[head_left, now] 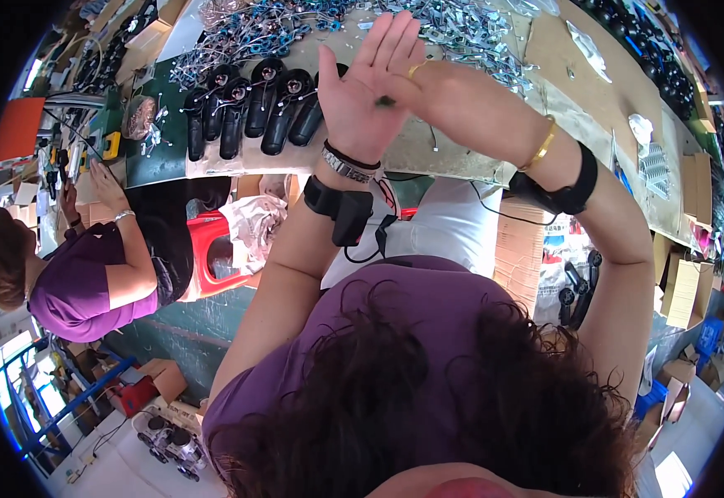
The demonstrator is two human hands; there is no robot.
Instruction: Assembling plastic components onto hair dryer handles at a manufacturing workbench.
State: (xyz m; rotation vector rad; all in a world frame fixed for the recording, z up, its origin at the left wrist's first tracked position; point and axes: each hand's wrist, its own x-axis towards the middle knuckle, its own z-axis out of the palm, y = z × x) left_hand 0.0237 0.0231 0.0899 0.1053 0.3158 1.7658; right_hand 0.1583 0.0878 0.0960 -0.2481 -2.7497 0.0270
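Observation:
My left hand (pixel 362 104) is raised over the near edge of the workbench, palm up, with its fingers stretched out and thumb apart. A small dark green patch (pixel 385 101) shows on its palm; I cannot tell whether it is a mark or a loose thing. My right hand (pixel 449 95) reaches across from the right and overlaps the edge of the left palm. Its fingers are mostly hidden, and a gold ring (pixel 416 70) shows on one. Just left of my hands, several black plastic housings (pixel 275 120) with round heads and long handles lie in a row.
Piles of small metal parts with wires (pixel 461 37) cover the far bench (pixel 557 70). At left a person in purple (pixel 88 282) works near a red stool (pixel 208 257). Cardboard boxes (pixel 689 286) stand at right. Black cables hang from bands on both my forearms.

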